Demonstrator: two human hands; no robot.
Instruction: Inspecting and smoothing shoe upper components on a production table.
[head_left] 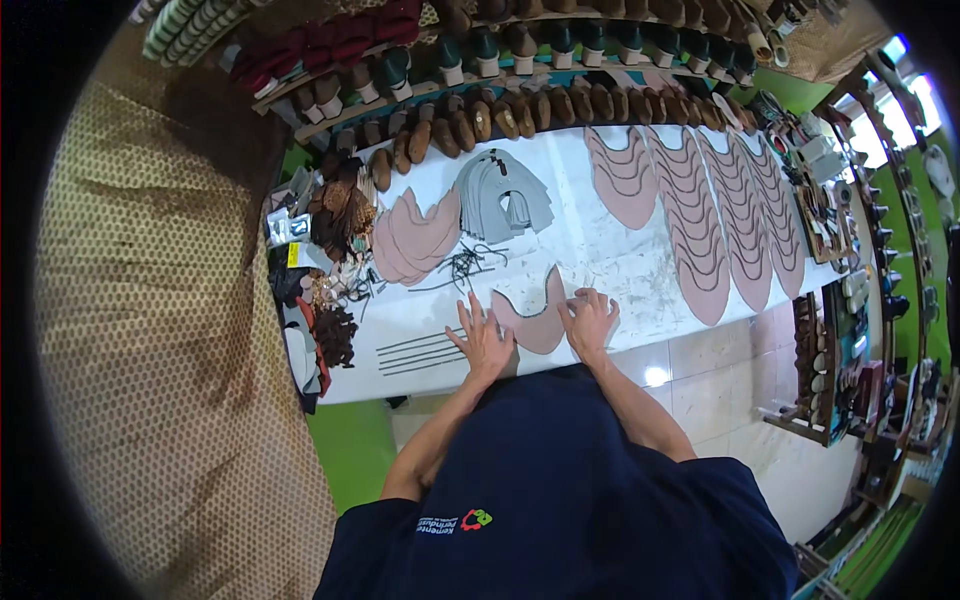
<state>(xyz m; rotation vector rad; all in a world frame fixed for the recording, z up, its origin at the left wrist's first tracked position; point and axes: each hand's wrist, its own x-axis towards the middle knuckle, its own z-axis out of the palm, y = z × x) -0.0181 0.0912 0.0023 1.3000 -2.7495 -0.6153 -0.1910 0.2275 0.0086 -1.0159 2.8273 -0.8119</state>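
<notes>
While both hands lay flat on it, the pink curved leather piece (540, 322) sat on the white worktable (600, 250), close to the near edge and right in front of me. My left hand (484, 338) pressed on its left wing with the fingers (470, 312) spread wide and open, gripping nothing, only resting palm-down. My right hand (590, 320) covered the right wing, fingers (580, 298) held together and slightly curled at the tips; whether they pinched the edge or merely pressed it, I could not tell.

Just left of my left fingers a few dark thin strips (415, 352) lay side by side on the table. Beyond my left fingertips a tangle of dark cord (462, 265) lay loose, and past that a stack of pink cut pieces (415, 240) and a fanned grey stack (503, 195). Beyond and to the right of my right fingers, rows of overlapping pink pieces (700, 220) ran across the table. Farther off, along the back edge, a row of brown shoe lasts (560, 105) stood below a shelf of heeled shoes (520, 45). Far to the left of my left hand a heap of dark scraps (335, 215) crowded the table end.
</notes>
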